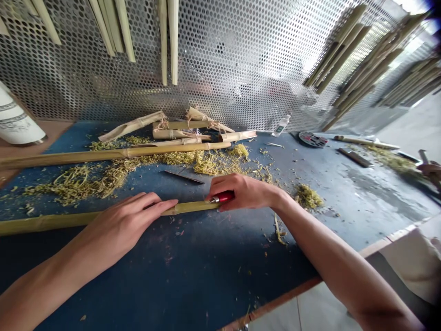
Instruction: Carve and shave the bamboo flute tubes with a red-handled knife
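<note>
A long green-yellow bamboo pole (44, 223) lies across the blue tabletop and ends near my right hand (237, 191). My left hand (132, 216) lies over the pole and grips it, the thumb and fingers pointing right along it. My right hand is closed around a red-handled tool (224, 197) with a silver metal collar. The tool's tip is at the pole's right end; its blade is too small to make out. Behind my hands a thin, dark, flat blade (184, 177) lies on the table.
Curly shavings (113, 177) are scattered behind my hands. A longer bamboo pole (86, 156) and cut bamboo pieces (182, 133) lie by the perforated metal screen (220, 73). Farther right are a small clear bottle (281, 125), a round grey object (312, 139) and another person's hand (430, 168).
</note>
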Motion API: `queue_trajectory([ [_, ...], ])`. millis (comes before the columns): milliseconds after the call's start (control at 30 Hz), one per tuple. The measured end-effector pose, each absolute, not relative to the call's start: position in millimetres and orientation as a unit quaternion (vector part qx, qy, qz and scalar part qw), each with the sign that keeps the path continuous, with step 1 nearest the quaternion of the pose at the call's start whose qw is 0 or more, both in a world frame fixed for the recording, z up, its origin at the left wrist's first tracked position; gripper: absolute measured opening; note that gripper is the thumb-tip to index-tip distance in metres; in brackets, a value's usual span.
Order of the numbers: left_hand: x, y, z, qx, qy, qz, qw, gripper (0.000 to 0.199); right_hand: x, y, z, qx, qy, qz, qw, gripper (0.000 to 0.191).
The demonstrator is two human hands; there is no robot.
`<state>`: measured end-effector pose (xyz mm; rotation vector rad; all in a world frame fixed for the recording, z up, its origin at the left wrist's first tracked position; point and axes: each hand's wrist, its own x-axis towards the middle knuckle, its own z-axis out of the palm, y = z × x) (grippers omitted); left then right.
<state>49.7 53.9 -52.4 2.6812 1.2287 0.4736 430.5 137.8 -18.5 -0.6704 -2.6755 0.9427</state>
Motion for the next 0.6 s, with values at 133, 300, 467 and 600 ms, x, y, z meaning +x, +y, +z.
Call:
queue_trajectory([
  [133,46.7,58.2,-56.9,0.901,0.396,0.158,0.083,0.056,426.8,135.9,-19.3,-0.246,-0.909,0.318,0.113,0.036],
  [300,59.5,64.2,-58.7,0.912,0.375,0.16,0.04,0.049,425.0,137.9,-17.0,-0.279,-0.885,0.361,0.091,0.034],
  [467,69.6,67.7,-39.7,0.927,0.343,0.146,0.051,0.056,422.4,134.9,-11.6,-0.281,-0.865,0.412,0.056,0.031],
  [600,73.8,69.9,-27.8,0.919,0.357,0.127,0.112,0.041,419.0,129.0,-7.6,-0.282,-0.869,0.405,0.042,0.02],
])
